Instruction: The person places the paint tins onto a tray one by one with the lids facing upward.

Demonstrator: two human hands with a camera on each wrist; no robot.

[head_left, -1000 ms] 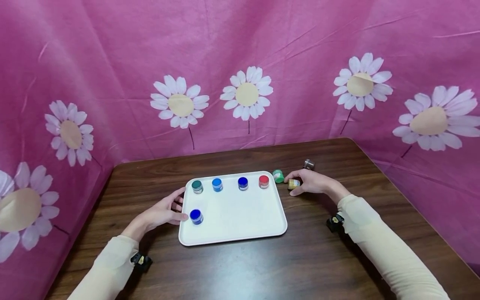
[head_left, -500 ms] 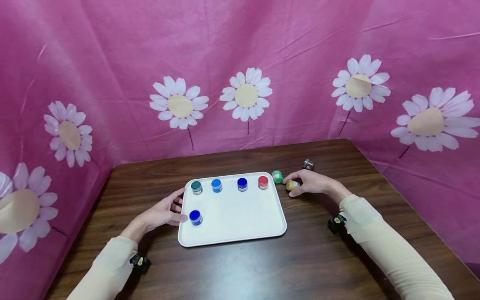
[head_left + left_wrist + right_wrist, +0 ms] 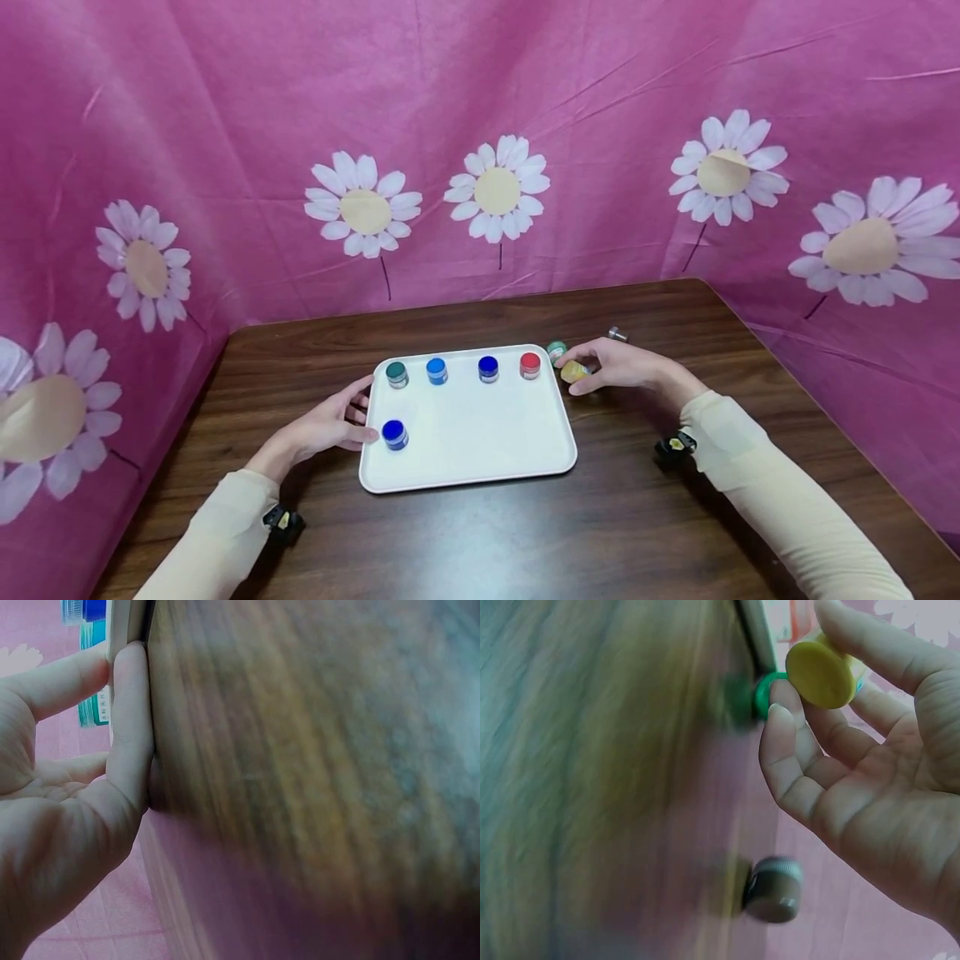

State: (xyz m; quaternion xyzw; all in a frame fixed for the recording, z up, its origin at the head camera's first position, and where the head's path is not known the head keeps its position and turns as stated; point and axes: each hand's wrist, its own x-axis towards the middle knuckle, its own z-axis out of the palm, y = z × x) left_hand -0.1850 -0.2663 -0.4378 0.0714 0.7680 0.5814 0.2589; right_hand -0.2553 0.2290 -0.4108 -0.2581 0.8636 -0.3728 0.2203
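My right hand (image 3: 618, 364) pinches a small jar with a yellow lid (image 3: 820, 675) between thumb and fingers, just beyond the tray's right side. The jar is tilted, its lid turned toward the right wrist camera. Close by my fingertips is a jar with a green lid (image 3: 557, 351), partly covered by the hand. On the other side, my left hand (image 3: 322, 425) rests against the left edge of the white tray (image 3: 480, 454). Its thumb (image 3: 71, 684) touches the rim, and a straight finger (image 3: 131, 712) lies along the outer wall.
Along the tray's far side stand jars with dark green (image 3: 396, 372), light blue (image 3: 437, 370), dark blue (image 3: 488, 367) and red (image 3: 529, 364) lids. Another blue jar (image 3: 394, 434) stands near the left thumb. A dark brown jar (image 3: 774, 889) lies behind the right hand on the wooden table (image 3: 480, 542).
My right hand has moved slightly left toward the tray with the yellow jar, which has turned in the fingers. More of the brown jar is hidden behind it. The left hand keeps its place.
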